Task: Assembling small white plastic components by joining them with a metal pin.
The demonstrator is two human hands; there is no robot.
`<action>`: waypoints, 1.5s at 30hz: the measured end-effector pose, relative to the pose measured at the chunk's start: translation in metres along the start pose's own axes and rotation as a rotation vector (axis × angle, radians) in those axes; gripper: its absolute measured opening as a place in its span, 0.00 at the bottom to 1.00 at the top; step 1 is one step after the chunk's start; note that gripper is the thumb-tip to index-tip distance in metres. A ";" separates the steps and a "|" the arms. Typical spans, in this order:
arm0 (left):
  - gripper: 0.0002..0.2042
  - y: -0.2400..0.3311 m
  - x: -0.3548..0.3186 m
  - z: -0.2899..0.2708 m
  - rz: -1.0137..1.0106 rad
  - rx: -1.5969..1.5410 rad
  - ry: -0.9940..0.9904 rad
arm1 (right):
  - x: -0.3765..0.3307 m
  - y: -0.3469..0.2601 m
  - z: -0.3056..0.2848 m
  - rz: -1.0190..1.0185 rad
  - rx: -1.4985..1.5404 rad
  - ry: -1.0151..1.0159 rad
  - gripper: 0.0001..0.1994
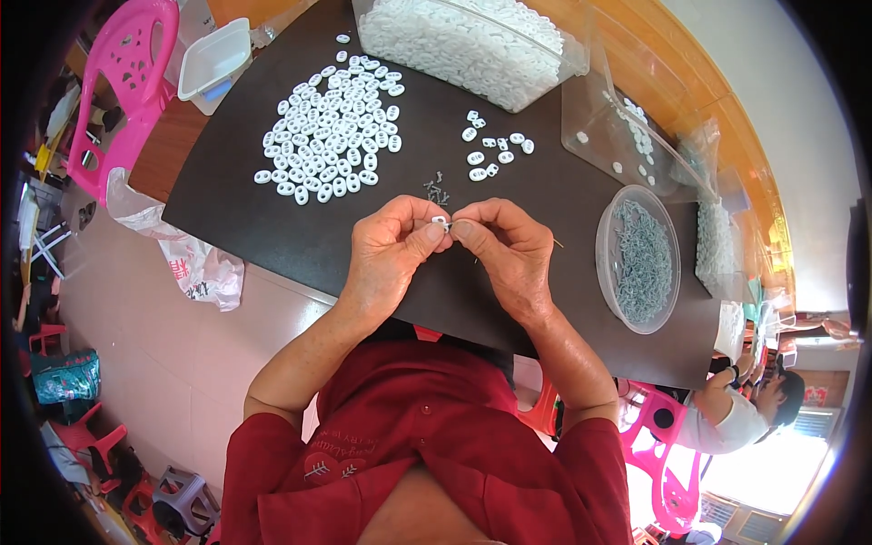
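Note:
Both my hands meet over the near part of the dark table. My left hand (386,254) pinches a small white plastic piece (440,221) between thumb and forefinger. My right hand (513,254) is closed in a pinch right against that piece; whatever its fingertips hold is too small to make out. Just beyond the fingers lies a little heap of grey metal screws (437,192). Farther off are several loose white pieces (477,158), some oval, some smaller. To the left, many white two-holed oval pieces (327,136) are spread out in a broad patch.
A clear bin full of white pieces (472,50) stands at the far edge. A clear tray (586,109) with scattered white pieces sits right of it. At the right is a round tub (603,263) of metal screws. Another person (736,413) is at the far right.

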State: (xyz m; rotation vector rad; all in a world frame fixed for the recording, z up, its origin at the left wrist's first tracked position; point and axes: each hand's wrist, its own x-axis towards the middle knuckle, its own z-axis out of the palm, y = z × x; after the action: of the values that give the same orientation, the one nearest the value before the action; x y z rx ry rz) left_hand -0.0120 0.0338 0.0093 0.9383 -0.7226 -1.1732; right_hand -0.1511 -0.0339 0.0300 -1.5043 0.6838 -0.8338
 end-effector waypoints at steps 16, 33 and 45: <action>0.07 -0.012 -0.003 0.003 0.095 -0.006 0.032 | -0.003 -0.003 0.002 -0.066 -0.126 0.008 0.03; 0.07 -0.010 -0.010 0.006 0.140 0.115 0.065 | -0.002 0.003 0.000 -0.141 -0.224 -0.009 0.03; 0.03 -0.022 -0.006 0.009 0.281 0.318 0.138 | 0.002 0.013 -0.003 -0.187 -0.321 -0.041 0.02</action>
State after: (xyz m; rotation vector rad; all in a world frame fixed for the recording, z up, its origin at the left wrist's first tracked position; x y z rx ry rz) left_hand -0.0310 0.0353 -0.0059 1.1279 -0.9120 -0.7516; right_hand -0.1516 -0.0389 0.0177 -1.8924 0.6763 -0.8599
